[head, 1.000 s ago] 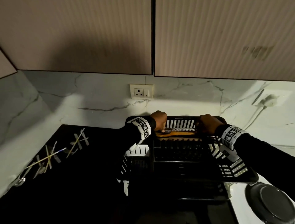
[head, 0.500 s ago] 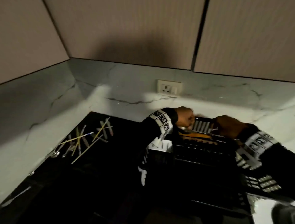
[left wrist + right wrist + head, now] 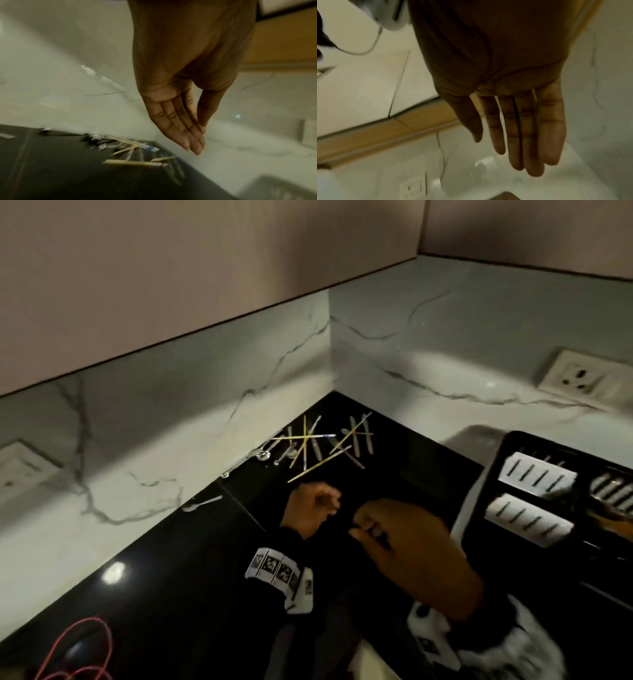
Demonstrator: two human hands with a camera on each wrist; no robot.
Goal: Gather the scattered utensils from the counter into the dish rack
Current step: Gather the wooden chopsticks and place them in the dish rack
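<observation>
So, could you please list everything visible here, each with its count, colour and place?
utensils: many, count unclear, silver and yellowish, piled in the counter's far corner
counter: one, black, below both hands
dish rack: one, black with white slotted parts, right edge
wall sockets: two, white, one on each wall
cable: one, red, bottom left
left hand: empty, near the pile, fingers straight in the wrist view
right hand: empty, beside the rack, fingers straight

Scattered utensils (image 3: 318, 445) lie in the desk's (image 3: 178, 559) far corner against the wall, the dish rack (image 3: 548, 508) well apart to their right.
</observation>
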